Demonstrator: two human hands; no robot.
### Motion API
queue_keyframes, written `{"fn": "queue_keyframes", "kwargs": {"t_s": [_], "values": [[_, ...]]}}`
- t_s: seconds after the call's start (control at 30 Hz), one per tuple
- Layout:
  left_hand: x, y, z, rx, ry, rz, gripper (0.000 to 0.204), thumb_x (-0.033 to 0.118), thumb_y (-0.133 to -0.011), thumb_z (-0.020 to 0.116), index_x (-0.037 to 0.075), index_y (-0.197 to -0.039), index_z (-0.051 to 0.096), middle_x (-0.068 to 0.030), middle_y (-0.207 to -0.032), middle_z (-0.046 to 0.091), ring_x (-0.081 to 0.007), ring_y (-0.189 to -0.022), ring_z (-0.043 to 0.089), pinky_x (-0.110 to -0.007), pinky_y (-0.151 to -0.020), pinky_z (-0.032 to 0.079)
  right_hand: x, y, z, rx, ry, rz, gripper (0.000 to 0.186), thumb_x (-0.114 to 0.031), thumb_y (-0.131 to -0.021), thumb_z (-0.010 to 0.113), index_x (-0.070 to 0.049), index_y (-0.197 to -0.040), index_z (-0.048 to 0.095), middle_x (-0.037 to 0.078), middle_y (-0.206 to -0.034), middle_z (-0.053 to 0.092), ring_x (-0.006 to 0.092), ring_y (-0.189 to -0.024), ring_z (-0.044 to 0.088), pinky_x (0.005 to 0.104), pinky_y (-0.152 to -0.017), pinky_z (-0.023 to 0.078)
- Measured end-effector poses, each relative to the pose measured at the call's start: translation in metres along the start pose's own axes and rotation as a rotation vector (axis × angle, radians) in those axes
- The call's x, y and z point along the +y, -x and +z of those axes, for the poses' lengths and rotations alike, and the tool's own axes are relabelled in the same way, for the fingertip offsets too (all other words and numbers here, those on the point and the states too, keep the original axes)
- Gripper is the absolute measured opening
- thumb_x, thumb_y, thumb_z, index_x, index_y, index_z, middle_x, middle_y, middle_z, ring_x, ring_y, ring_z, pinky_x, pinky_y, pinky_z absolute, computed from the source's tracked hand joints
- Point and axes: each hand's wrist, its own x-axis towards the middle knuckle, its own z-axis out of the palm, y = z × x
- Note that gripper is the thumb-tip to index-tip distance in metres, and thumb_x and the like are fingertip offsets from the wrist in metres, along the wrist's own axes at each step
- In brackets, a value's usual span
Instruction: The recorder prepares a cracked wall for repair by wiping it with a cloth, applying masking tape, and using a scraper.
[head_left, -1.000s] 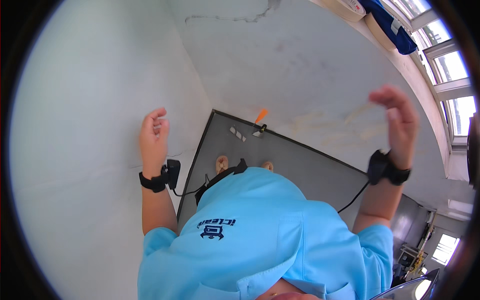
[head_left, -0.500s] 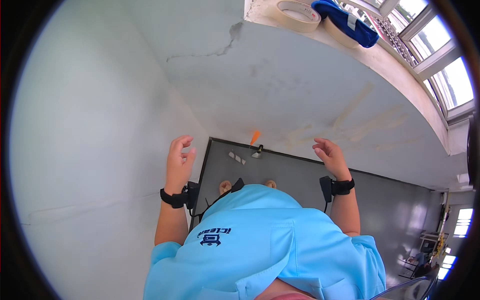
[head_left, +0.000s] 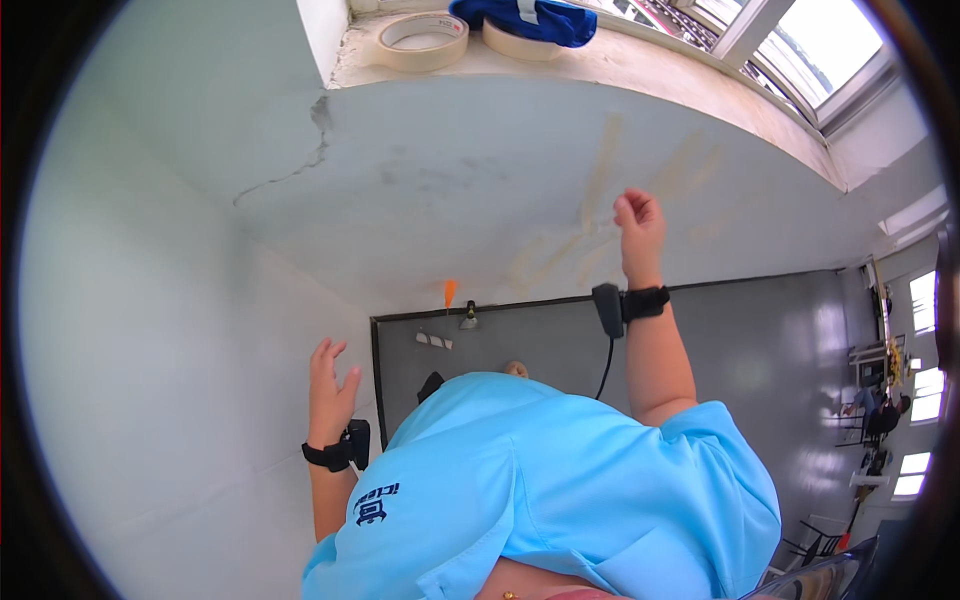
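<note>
My right hand is raised in front of the pale wall, its fingers curled in and nothing visible in them. Yellowish tape-like marks run over the wall beside it. Lower down at the left, my left hand is held open by the side wall, thumb and fingers apart, holding nothing. A black strap with a small box sits on each wrist. Near the wall's foot are an orange-handled tool, a small scraper-like tool with a dark handle and a white, dark-striped piece.
On the window sill lie a cream tape roll and a blue cloth item over a second roll. A crack marks the wall. Far right, a person is among furniture on the grey floor.
My right hand has risen up the wall toward the yellowish marks and its fingers have curled in. My left hand has dropped lower. The view has turned toward the right.
</note>
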Motion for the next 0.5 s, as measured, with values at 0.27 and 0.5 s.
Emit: {"fn": "queue_keyframes", "kwargs": {"t_s": [0.27, 0.5], "values": [[-0.002, 0.007, 0.005, -0.001, 0.008, -0.093, 0.036, 0.016, -0.079, 0.051, 0.006, -0.112, 0.043, -0.0137, -0.129, 0.028, -0.0276, -0.116, 0.031, -0.035, -0.09, 0.031, 0.065, 0.006, -0.022, 0.219, -0.135, 0.464, 0.021, -0.014, -0.079, 0.056, -0.005, -0.097, 0.049, 0.001, -0.083, 0.052, 0.009, -0.071, 0.051, 0.0209, -0.058, 0.042], [0.001, 0.009, 0.004, -0.027, -0.069, -0.085, 0.035, 0.016, -0.079, 0.05, 0.005, -0.112, 0.043, -0.0154, -0.128, 0.028, -0.0288, -0.116, 0.031, -0.035, -0.088, 0.035, 0.139, 0.021, -0.013, 0.245, -0.462, 0.859, 0.024, -0.014, -0.075, 0.059, -0.005, -0.095, 0.048, 0.003, -0.072, 0.051, 0.0124, -0.058, 0.051, 0.0247, -0.044, 0.041]]}}
